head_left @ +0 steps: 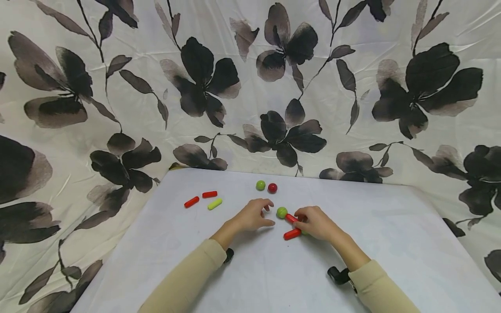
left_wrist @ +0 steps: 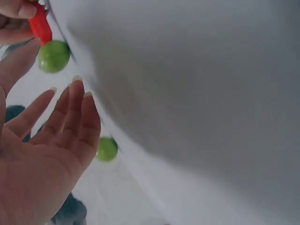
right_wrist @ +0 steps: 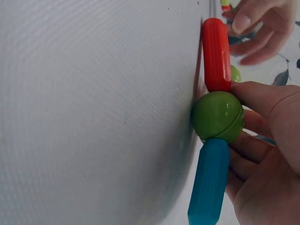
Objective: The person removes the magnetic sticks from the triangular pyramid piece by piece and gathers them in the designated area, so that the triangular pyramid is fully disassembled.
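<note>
My right hand [head_left: 315,222] pinches a red rod [head_left: 291,218] between thumb and fingers. A green ball [head_left: 282,212] sits at that rod's far end. Nearer to me, a second red rod [head_left: 292,234] slants out beside the right fingertips. The right wrist view has a green ball [right_wrist: 218,116] between a red rod [right_wrist: 217,54] and a blue rod [right_wrist: 208,183], all touching end to end; the hand mostly hides this ball in the head view. To the left of the pieces, my left hand [head_left: 256,215] holds nothing, its fingers loosely bent and spread from the thumb.
At the back of the white table [head_left: 164,261] a loose green ball [head_left: 260,185] lies beside a red ball [head_left: 272,188]. Off to the left are two red rods [head_left: 192,202] and a yellow-green rod [head_left: 215,204]. A flowered cloth [head_left: 242,108] hangs behind the table.
</note>
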The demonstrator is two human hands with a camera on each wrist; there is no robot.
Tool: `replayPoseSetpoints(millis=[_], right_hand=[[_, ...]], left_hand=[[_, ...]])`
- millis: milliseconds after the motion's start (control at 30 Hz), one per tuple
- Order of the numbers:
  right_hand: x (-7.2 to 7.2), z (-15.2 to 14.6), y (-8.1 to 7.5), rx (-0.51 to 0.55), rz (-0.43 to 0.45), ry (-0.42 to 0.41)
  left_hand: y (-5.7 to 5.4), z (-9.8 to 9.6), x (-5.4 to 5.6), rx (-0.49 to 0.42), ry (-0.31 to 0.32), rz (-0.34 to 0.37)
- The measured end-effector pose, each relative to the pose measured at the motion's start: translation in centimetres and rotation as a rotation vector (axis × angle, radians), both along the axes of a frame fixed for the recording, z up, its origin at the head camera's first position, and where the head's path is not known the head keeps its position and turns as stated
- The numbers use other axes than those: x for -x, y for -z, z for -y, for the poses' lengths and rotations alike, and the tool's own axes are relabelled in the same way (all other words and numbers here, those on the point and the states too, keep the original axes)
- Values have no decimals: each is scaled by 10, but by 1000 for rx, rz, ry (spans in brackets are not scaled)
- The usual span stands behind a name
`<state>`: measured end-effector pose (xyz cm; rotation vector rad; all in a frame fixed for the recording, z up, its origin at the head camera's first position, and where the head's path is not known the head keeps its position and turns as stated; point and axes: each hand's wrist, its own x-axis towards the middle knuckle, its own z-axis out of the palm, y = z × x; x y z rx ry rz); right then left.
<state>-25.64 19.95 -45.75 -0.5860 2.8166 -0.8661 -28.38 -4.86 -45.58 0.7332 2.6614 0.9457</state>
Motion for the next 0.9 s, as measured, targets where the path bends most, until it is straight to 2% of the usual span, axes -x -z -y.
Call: replayPoseSetpoints(millis=[200, 367, 633, 900], right_hand=[[1, -1, 4, 40, 11, -20], [3, -2, 5, 49, 9, -26], [3, -3, 4, 68, 6, -49], [2, -3, 4, 74, 3, -68]], left_hand=[[7, -19, 8, 12, -8, 30], [8, -28, 13, 18, -14, 31], [7, -34, 18, 29, -7, -4], [8, -35, 18, 25, -35, 21]])
